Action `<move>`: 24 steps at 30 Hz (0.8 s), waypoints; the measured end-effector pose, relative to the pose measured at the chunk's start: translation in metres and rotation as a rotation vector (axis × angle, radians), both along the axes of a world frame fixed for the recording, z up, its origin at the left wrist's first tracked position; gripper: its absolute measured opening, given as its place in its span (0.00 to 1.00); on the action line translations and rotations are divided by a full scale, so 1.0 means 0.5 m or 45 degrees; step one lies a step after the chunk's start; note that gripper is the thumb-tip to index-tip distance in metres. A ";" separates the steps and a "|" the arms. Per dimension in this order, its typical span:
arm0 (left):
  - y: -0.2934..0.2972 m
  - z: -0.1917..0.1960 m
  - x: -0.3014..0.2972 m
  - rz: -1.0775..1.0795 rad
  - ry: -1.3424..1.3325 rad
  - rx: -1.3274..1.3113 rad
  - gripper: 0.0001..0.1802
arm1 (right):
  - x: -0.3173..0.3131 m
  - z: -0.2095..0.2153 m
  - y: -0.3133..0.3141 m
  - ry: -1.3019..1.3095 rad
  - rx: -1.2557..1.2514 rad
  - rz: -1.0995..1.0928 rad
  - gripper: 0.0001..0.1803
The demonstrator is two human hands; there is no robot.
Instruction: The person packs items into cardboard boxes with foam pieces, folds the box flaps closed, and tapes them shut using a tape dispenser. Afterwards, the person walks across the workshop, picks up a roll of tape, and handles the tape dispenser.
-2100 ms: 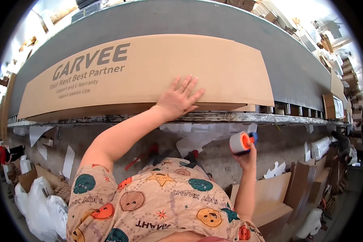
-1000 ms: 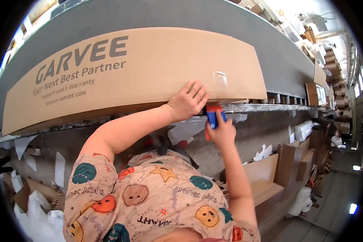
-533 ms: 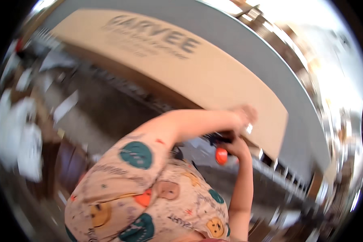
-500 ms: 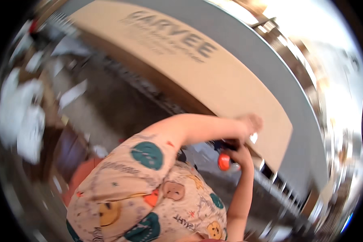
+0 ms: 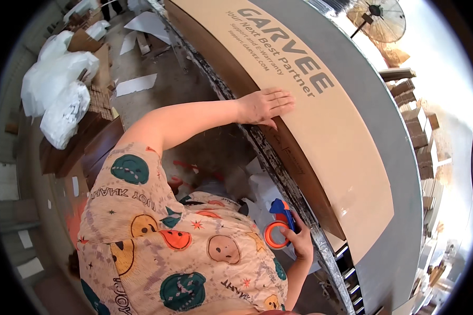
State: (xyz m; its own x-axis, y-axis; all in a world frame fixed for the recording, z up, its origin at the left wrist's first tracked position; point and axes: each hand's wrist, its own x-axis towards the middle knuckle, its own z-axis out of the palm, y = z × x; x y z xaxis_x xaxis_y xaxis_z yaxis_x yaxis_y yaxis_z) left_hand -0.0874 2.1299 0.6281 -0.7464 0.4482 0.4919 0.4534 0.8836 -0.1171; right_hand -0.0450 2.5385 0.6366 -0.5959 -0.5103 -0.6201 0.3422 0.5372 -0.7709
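Head view: left hand (image 5: 268, 106) lies flat, fingers close together, on top of a long brown cardboard box (image 5: 320, 142), thumb over its near edge; box rests along the near side of a smooth grey worktop (image 5: 393, 157). Right hand (image 5: 301, 240) curled round a blue-and-orange handheld tape dispenser (image 5: 285, 211), beside the worktop's edge, apart from the box.

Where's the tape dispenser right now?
In the head view, the tape dispenser is low and right of centre, held in the right hand, just left of the table's worn edge.
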 end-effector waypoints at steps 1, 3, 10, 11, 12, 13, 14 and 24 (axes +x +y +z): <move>-0.007 -0.003 0.003 0.004 0.026 0.014 0.42 | 0.004 0.001 -0.001 -0.006 0.006 -0.023 0.43; -0.017 -0.018 0.003 -0.030 0.077 0.069 0.40 | 0.014 0.011 -0.007 0.001 -0.002 -0.100 0.45; -0.010 -0.030 -0.024 -0.186 0.170 0.213 0.31 | 0.011 0.124 -0.168 0.320 -0.042 -0.250 0.41; -0.013 -0.035 -0.025 -0.196 0.161 0.253 0.30 | 0.003 0.141 -0.197 0.370 -0.097 -0.321 0.41; -0.021 -0.037 -0.024 -0.227 0.151 0.302 0.28 | -0.007 0.187 -0.252 0.421 -0.046 -0.349 0.40; -0.027 -0.037 -0.029 -0.343 0.136 0.319 0.28 | -0.019 0.225 -0.297 0.520 0.039 -0.379 0.36; -0.042 -0.041 -0.026 -0.331 0.106 0.293 0.27 | -0.043 0.278 -0.368 0.625 0.126 -0.376 0.31; -0.091 -0.024 -0.045 -0.685 0.037 0.289 0.25 | -0.143 0.242 -0.544 1.246 1.061 -0.423 0.32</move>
